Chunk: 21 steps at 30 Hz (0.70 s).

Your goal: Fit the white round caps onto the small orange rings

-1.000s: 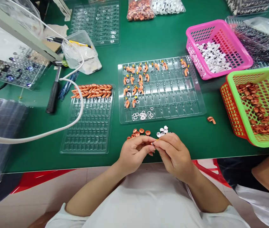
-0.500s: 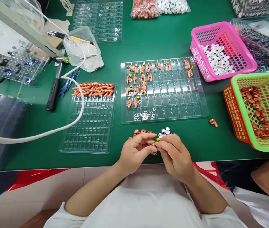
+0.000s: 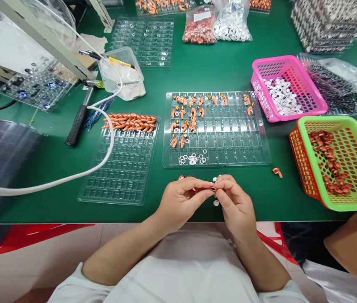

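Note:
My left hand [image 3: 182, 201] and my right hand [image 3: 235, 203] meet fingertip to fingertip just above the table's front edge. Both pinch one small orange part [image 3: 212, 189] between them. Under the hands lie a few loose orange caps [image 3: 181, 177], mostly hidden, and a white disc [image 3: 216, 203] lies on the green mat. Just beyond stands a clear tray [image 3: 229, 147]. Orange assembled pieces [image 3: 185, 113] fill its far-left cells and small white rings [image 3: 193, 159] lie in its near row.
A second clear tray [image 3: 120, 168] to the left carries a row of orange pieces [image 3: 129, 122]. A pink basket [image 3: 287, 86] of white discs and a green basket [image 3: 339, 162] of orange caps stand right. A white cable [image 3: 71, 176], hammer [image 3: 77, 120] and another person's arm [image 3: 355, 248] are nearby.
The view has tilted up, showing more of the far table. My hands stay together at the front edge, fingers reworking the small part; a white disc now lies beside my right hand.

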Each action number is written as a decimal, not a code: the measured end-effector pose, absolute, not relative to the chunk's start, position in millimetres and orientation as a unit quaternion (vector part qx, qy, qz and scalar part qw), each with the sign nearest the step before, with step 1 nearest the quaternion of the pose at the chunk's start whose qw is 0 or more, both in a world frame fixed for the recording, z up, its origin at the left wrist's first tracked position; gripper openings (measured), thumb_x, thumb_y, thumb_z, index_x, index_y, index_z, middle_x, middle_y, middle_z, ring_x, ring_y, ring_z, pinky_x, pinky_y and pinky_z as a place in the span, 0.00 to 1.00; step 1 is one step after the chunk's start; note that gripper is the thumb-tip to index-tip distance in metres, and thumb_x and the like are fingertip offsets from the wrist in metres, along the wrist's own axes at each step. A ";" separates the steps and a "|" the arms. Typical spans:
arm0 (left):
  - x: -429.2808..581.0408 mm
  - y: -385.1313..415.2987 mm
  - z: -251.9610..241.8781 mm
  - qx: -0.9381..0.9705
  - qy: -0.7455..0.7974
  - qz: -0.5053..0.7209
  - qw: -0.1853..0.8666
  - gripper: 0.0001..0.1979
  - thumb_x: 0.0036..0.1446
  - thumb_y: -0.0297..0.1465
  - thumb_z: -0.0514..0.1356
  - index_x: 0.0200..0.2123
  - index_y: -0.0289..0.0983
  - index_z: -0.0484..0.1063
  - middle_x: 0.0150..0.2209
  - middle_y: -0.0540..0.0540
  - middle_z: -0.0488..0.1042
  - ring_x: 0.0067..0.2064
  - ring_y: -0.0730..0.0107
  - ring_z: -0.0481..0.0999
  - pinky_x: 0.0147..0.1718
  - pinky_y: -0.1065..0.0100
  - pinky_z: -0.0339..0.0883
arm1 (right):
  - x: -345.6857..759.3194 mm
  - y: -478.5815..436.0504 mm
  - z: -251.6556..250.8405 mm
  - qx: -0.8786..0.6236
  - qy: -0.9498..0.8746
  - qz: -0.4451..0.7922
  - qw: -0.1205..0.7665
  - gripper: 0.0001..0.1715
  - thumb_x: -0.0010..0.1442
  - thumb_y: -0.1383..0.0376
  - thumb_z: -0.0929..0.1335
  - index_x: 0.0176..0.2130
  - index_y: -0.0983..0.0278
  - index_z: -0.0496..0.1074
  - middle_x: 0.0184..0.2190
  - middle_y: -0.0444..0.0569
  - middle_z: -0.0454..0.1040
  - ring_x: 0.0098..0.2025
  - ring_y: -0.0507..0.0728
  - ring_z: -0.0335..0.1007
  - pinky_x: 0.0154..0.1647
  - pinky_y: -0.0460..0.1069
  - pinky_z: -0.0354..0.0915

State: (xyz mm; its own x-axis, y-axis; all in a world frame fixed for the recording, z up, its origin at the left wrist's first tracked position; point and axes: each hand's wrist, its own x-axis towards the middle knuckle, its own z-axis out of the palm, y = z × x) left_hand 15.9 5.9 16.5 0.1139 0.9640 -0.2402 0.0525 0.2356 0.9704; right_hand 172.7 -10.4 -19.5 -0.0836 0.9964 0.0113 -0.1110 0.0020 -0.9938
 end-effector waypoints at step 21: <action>20.4 5.4 18.8 0.384 0.490 0.445 0.644 0.03 0.51 0.24 0.68 0.31 0.36 0.80 0.26 0.50 0.78 0.27 0.74 0.78 0.29 0.74 0.73 | 169.3 -9.0 -15.3 -0.403 -0.319 0.708 0.484 0.06 0.64 0.61 0.68 0.37 0.60 0.74 0.37 0.45 0.62 0.34 0.51 0.61 0.34 0.47 0.63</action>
State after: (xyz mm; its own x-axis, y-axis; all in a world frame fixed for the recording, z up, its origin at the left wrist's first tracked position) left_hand 20.4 5.4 18.8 0.1249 0.9490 -0.2893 -0.1974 0.3096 0.9302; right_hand 169.3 -9.0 -15.3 -0.2075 0.9425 -0.2619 -0.4281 -0.3283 -0.8420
